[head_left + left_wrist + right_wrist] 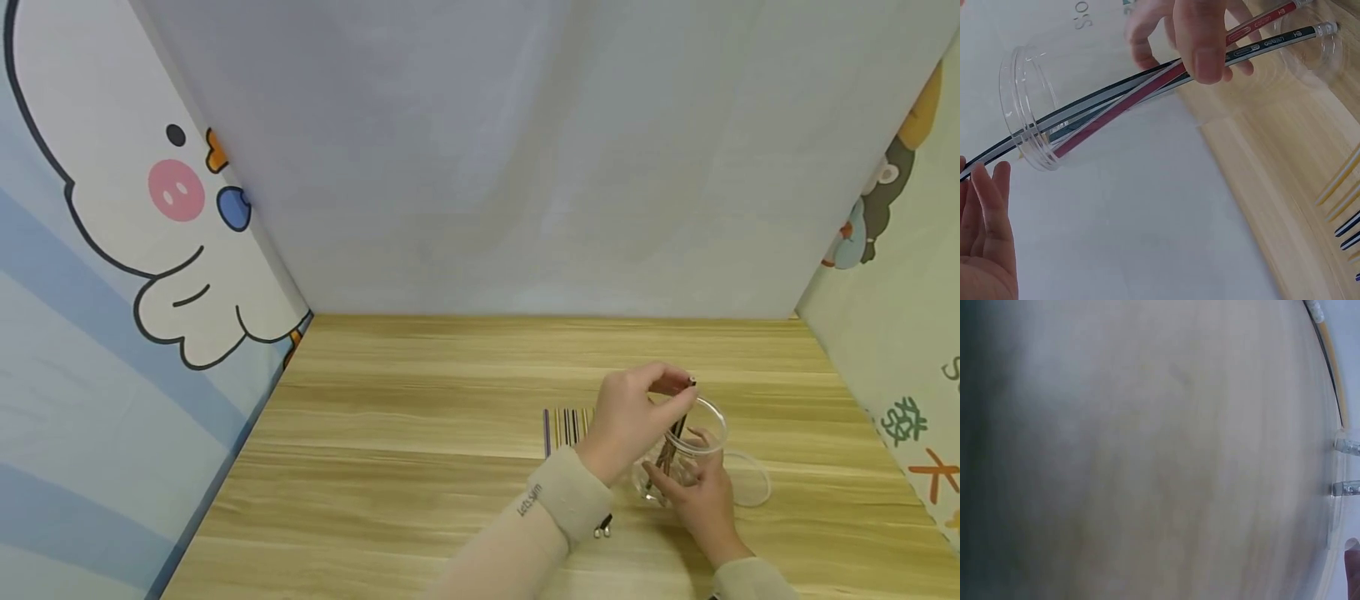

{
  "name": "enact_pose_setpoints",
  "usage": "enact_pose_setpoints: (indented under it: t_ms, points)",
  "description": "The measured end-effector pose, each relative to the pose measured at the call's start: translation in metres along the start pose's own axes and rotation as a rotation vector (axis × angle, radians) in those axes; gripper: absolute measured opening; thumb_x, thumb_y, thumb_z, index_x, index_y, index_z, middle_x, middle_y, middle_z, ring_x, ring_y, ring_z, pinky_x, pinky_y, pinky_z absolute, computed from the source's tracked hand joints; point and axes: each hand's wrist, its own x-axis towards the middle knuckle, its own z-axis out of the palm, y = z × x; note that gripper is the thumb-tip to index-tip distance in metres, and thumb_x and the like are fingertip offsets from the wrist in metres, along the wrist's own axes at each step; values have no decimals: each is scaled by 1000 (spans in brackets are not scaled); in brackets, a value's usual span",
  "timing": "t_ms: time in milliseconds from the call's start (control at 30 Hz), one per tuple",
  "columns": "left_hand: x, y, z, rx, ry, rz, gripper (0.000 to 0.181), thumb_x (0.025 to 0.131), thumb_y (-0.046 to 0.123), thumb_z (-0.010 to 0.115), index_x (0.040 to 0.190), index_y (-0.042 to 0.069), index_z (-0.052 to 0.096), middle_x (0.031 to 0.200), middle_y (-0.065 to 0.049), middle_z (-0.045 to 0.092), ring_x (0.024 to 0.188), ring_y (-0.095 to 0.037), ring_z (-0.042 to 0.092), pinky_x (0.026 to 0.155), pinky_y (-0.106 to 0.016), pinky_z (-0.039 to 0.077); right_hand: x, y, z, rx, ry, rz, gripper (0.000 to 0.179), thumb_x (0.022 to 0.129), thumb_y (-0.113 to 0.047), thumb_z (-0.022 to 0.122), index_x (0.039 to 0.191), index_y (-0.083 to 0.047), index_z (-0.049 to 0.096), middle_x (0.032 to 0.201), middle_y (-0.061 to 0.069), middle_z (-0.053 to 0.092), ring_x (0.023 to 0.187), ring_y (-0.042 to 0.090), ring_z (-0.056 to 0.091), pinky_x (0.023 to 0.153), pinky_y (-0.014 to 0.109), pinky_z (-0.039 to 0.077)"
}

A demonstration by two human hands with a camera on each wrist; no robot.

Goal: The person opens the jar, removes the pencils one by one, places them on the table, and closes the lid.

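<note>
My right hand (701, 496) grips a clear plastic jar (711, 421) that stands tilted on the wooden table, right of centre. In the left wrist view the fingers of my right hand (1200, 37) wrap around the jar (1029, 81). Several pencils (1116, 103), one red and others dark with stripes, lie inside it, one with its eraser end at the base. My left hand (630, 421) is above the jar's mouth and pinches the top end of a dark pencil (673, 446) that sticks out of the rim. The left hand's fingers (985, 237) show beside that end.
A row of loose pencils (566, 425) lies on the table (420, 467) just left of my hands; their tips (1341, 187) show in the left wrist view. A clear lid (750, 483) lies right of the jar. Printed walls close in three sides. The right wrist view is blurred.
</note>
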Motion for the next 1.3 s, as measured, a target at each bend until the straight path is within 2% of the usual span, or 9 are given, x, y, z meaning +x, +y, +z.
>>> enact_pose_setpoints:
  t_ms: [100,267,467,567,700,800,933,1033,1300]
  points:
    - [1,1,-3,-57,10,-12,13,94,14,68,103,6,72,97,-3,77,84,0,70,70,-1,48,-1,-1,1,-20,17,-3,79,80,-17,82,141,-4,33,125,16,59,114,47,61,93,41,52]
    - [3,3,-9,-118,14,-38,14,93,10,69,105,3,71,98,-7,77,82,1,70,72,-2,49,-1,-2,-1,-4,8,7,80,80,-17,82,142,-4,33,127,18,59,113,49,61,82,8,40]
    - [4,5,-15,-164,45,-43,15,90,5,70,105,1,70,100,-9,76,85,-1,70,73,-4,51,-1,-1,0,13,15,32,82,79,-17,83,143,-4,34,129,23,59,111,50,61,79,0,35]
    - [5,7,-18,-203,69,-41,15,89,3,71,104,0,70,100,-11,76,86,-3,71,74,-6,52,-1,-1,1,0,24,49,82,78,-18,83,143,-5,35,128,21,61,107,34,65,79,-1,34]
    - [8,11,-24,-260,100,-27,16,88,0,71,104,-2,70,100,-13,75,86,-8,73,74,-9,54,-1,-2,1,-15,24,48,82,79,-20,83,143,-5,35,126,19,62,105,26,63,78,0,35]
    - [9,14,-28,-313,113,-26,18,88,-2,70,106,-5,69,102,-16,74,88,-16,74,75,-11,55,-1,-3,0,-13,13,35,81,80,-21,82,143,-4,34,128,22,60,109,40,64,81,5,39]
    - [11,17,-34,-352,130,-25,20,87,-4,70,107,-5,69,103,-18,74,90,-19,73,76,-13,56,-1,-2,0,-5,0,28,81,81,-21,81,143,-5,32,131,24,57,113,52,60,92,38,54]
    - [12,19,-38,-362,157,-6,21,87,-5,70,108,-5,68,104,-17,73,90,-20,73,76,-15,57,-1,0,0,11,-6,15,80,82,-19,80,143,-4,31,133,27,54,113,57,57,96,62,49]
    - [14,22,-54,-433,203,39,26,87,-6,69,113,-6,65,104,-22,71,92,-28,72,76,-20,59,0,0,1,-17,-6,17,82,81,-21,81,144,-4,32,134,27,55,113,54,59,95,57,50]
